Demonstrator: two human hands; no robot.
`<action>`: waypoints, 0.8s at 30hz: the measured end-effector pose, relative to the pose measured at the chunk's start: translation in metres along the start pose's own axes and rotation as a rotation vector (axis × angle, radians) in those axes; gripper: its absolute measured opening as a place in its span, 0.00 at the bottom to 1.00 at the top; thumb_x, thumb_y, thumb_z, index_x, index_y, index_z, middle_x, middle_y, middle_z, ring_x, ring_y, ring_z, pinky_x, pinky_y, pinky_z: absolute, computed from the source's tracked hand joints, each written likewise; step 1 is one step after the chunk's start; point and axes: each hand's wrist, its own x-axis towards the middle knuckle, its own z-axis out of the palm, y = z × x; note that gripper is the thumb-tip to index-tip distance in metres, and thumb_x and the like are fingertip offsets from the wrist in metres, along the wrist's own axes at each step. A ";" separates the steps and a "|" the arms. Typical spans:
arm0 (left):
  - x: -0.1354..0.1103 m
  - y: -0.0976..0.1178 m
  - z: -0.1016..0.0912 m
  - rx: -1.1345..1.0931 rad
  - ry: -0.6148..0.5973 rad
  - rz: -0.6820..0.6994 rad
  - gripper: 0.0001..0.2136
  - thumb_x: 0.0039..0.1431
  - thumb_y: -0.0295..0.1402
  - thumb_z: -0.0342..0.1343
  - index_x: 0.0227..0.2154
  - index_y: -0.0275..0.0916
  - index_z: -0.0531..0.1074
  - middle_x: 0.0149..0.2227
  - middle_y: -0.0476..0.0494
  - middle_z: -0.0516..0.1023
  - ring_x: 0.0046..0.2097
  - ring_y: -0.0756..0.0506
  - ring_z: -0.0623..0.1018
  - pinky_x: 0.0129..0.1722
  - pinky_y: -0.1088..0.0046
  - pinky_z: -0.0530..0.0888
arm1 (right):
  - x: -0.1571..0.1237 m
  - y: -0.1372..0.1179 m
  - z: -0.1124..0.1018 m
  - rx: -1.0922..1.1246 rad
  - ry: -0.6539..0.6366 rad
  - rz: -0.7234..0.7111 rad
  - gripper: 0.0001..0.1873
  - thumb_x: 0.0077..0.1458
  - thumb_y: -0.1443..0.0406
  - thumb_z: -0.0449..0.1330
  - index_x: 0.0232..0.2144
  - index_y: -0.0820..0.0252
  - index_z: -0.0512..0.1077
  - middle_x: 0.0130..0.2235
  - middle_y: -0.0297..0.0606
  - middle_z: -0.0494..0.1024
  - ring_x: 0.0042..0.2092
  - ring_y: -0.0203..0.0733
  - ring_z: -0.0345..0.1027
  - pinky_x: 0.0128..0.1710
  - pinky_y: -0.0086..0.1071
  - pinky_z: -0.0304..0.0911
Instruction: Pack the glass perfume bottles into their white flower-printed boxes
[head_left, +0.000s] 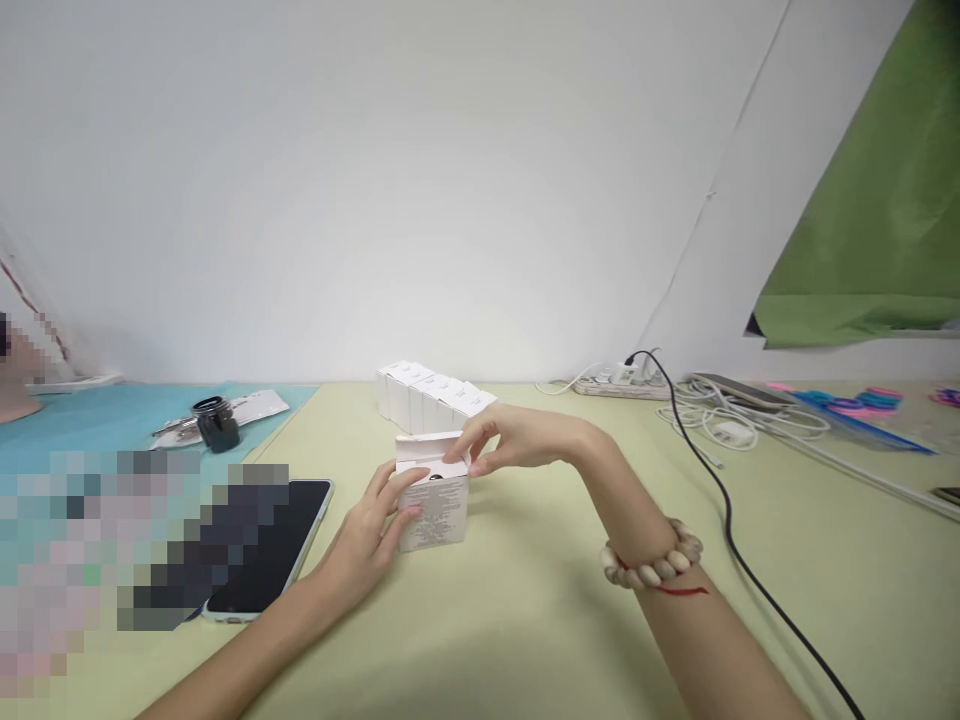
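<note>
A small white box point(433, 508) with fine print on its side stands upright on the pale green table, its top flap lifted and a dark opening showing inside. My left hand point(373, 535) wraps round the box's left side, thumb on the front face. My right hand point(504, 440) reaches over from the right and pinches the open top flap at the box's upper right corner. A beaded bracelet and a red thread sit on my right wrist. Behind the box, a row of several matching white boxes point(433, 396) stands side by side.
A dark-screened phone point(276, 550) lies left of the box. A black jar point(216, 423) and a flat packet sit on a blue mat at the back left. A black cable point(731, 530) crosses the right side; a power strip point(622, 380), white chargers and coloured rings lie at the back right.
</note>
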 end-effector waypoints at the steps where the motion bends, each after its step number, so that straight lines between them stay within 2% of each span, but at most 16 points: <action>1: 0.000 -0.001 0.000 -0.006 0.000 0.000 0.16 0.63 0.33 0.40 0.53 0.51 0.55 0.54 0.43 0.56 0.53 0.48 0.64 0.46 0.70 0.71 | 0.000 0.001 -0.001 0.034 -0.015 -0.004 0.18 0.50 0.59 0.58 0.45 0.54 0.71 0.46 0.35 0.72 0.43 0.38 0.66 0.37 0.26 0.62; 4: -0.001 -0.004 0.002 -0.012 0.009 0.004 0.17 0.63 0.32 0.40 0.53 0.51 0.54 0.55 0.42 0.55 0.53 0.48 0.65 0.46 0.69 0.71 | 0.003 0.002 -0.001 0.087 -0.013 0.003 0.20 0.50 0.60 0.58 0.47 0.55 0.70 0.45 0.37 0.74 0.41 0.37 0.67 0.37 0.27 0.61; 10: -0.004 -0.007 0.004 0.042 0.036 0.118 0.17 0.62 0.29 0.39 0.53 0.50 0.54 0.58 0.40 0.51 0.53 0.47 0.65 0.43 0.71 0.72 | 0.010 0.003 0.004 0.007 0.104 -0.002 0.20 0.44 0.58 0.63 0.41 0.57 0.74 0.37 0.39 0.76 0.38 0.40 0.68 0.36 0.30 0.61; 15: -0.004 -0.008 0.006 0.004 0.052 0.093 0.15 0.62 0.29 0.40 0.51 0.47 0.54 0.58 0.39 0.51 0.53 0.48 0.65 0.43 0.70 0.73 | 0.014 0.000 0.008 0.033 0.190 -0.002 0.21 0.40 0.57 0.65 0.39 0.60 0.74 0.36 0.39 0.76 0.37 0.40 0.68 0.32 0.28 0.61; 19: -0.003 -0.007 0.007 -0.075 0.078 0.063 0.12 0.62 0.30 0.41 0.48 0.45 0.53 0.55 0.40 0.56 0.48 0.50 0.69 0.40 0.71 0.74 | 0.015 -0.003 0.011 -0.058 0.291 -0.013 0.19 0.38 0.56 0.66 0.34 0.59 0.75 0.39 0.39 0.75 0.39 0.40 0.67 0.30 0.27 0.60; 21: -0.003 -0.004 0.005 -0.048 0.088 0.071 0.12 0.61 0.30 0.41 0.47 0.44 0.54 0.54 0.40 0.58 0.48 0.50 0.69 0.40 0.71 0.74 | 0.015 -0.004 0.011 -0.075 0.252 0.005 0.14 0.40 0.58 0.65 0.31 0.59 0.76 0.37 0.38 0.75 0.38 0.40 0.67 0.29 0.26 0.58; 24: -0.002 0.000 0.001 0.139 0.158 0.160 0.12 0.60 0.27 0.43 0.46 0.44 0.57 0.55 0.39 0.56 0.51 0.47 0.68 0.41 0.71 0.74 | 0.013 -0.007 0.011 -0.031 0.114 0.052 0.09 0.44 0.62 0.62 0.30 0.59 0.76 0.34 0.36 0.76 0.37 0.38 0.67 0.27 0.25 0.57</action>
